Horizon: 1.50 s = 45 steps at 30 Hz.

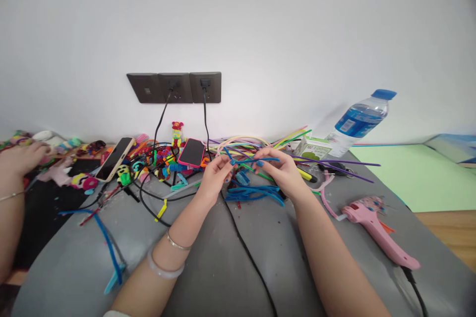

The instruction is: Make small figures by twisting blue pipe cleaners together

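The left hand (214, 174) and the right hand (281, 171) each pinch one end of a blue strip (260, 160) in closed fingertips, apparently to keep it stretched level, clear of the pile of blue strips (253, 194) just below on the grey worktop (230, 267).

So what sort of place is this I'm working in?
Probably a craft worktable against a wall, in a home or small workshop. The left hand and right hand pinch a blue pipe cleaner over a heap of coloured pipe cleaners; a pink glue gun lies on the grey table.
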Motion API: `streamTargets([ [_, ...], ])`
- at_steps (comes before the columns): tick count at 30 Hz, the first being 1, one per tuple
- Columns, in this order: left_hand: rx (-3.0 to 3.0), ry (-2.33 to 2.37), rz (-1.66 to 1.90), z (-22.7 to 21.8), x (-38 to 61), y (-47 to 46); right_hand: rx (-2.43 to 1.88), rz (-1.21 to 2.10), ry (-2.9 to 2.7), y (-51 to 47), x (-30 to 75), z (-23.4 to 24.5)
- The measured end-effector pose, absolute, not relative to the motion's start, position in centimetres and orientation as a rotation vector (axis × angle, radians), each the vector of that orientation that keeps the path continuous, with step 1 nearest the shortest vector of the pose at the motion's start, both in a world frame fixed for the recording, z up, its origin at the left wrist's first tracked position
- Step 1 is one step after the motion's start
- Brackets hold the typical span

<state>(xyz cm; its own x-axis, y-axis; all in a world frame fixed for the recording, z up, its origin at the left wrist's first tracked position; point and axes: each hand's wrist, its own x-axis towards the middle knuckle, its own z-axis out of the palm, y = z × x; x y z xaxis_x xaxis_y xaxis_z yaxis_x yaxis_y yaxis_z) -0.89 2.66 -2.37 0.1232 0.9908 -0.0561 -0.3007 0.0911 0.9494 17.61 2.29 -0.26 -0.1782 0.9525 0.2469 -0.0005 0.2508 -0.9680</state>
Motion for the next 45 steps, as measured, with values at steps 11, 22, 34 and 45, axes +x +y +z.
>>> streamTargets([
  [11, 1.212, 0.86, 0.924, -2.0, -0.7, 1.9, -0.867, 0.994, -1.423, 2.9, 17.2, -1.3],
  [22, 1.302, 0.798, 0.661, -1.6, -1.0, 1.7, -0.856, 1.183, -1.397, 2.8, 17.0, -1.1],
  [34, 1.895, 0.957, 0.814, -2.1, -1.1, 1.5, -0.85, 1.072, -1.327, 3.5, 17.0, -1.9],
  [45, 2.177, 1.09, 0.74, -2.2, -1.2, 1.7, -0.834, 1.039, -1.361, 3.5, 16.7, -2.0],
])
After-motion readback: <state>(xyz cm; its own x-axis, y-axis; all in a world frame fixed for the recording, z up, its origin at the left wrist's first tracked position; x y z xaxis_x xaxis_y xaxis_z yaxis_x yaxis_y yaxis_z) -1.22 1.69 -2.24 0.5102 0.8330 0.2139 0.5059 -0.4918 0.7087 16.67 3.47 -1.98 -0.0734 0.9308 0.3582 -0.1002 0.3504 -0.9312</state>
